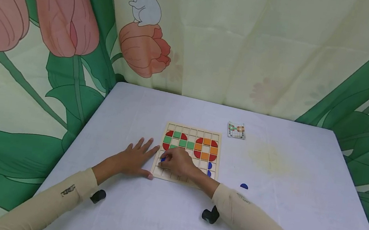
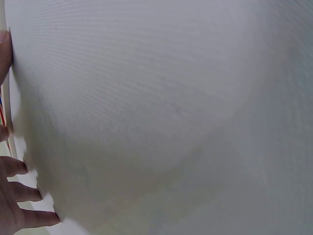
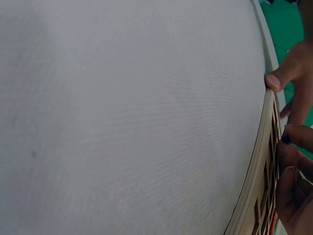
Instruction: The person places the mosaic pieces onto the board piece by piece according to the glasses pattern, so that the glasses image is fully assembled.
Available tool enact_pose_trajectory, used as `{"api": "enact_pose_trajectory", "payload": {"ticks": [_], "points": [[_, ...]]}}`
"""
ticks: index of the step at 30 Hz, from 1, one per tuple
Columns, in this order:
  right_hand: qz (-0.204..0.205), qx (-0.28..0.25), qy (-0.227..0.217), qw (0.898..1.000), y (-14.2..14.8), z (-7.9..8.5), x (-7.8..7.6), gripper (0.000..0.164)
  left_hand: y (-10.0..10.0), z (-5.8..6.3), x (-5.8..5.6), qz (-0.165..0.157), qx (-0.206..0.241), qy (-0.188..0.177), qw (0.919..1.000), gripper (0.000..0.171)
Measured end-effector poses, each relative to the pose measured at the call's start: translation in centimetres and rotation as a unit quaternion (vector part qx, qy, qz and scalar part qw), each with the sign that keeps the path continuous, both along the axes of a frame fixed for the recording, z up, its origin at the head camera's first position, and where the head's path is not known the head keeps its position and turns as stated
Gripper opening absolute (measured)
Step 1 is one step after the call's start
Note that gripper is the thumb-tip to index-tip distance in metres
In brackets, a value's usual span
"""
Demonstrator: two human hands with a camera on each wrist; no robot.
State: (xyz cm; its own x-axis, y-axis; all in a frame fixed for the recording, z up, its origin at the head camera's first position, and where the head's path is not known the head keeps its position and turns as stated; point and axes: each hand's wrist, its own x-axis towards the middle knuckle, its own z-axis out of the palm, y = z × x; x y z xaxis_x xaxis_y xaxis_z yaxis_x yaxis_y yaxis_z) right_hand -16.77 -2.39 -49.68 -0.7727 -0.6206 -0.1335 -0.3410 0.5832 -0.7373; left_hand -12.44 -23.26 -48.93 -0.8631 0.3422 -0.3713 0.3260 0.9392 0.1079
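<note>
A wooden grid board (image 1: 185,173) lies on the table with red, green and orange pieces set in its upper cells. My right hand (image 1: 179,160) reaches over its lower left part and pinches a small blue piece (image 3: 286,140) between thumb and finger. Two blue half-round pieces (image 1: 210,166) sit in cells along the board's right side. My left hand (image 1: 134,159) lies spread with straight fingers at the board's left edge, its thumb at the lower left corner. Only the fingertips of the left hand (image 2: 19,196) enter the left wrist view.
A loose blue half-round piece (image 1: 244,186) lies on the table right of the board. Behind the board's right corner is a small pattern card (image 1: 236,130). Black wrist devices (image 1: 210,215) sit under both forearms. A printed curtain (image 1: 228,58) hangs behind the white table (image 1: 283,215).
</note>
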Motion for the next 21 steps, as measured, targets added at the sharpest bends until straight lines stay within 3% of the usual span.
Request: {"api": "enact_pose_trajectory", "payload": {"ticks": [6,21], "points": [[0.005,0.023,0.025,0.999,-0.28,0.27,0.2,0.026,-0.09,-0.21,-0.1,0.002,0.002,-0.003,1.0,0.109],[0.007,0.01,0.047,0.999,0.24,0.05,0.38,0.028,-0.01,-0.14,-0.06,0.002,0.0,-0.002,1.0,0.109]]}}
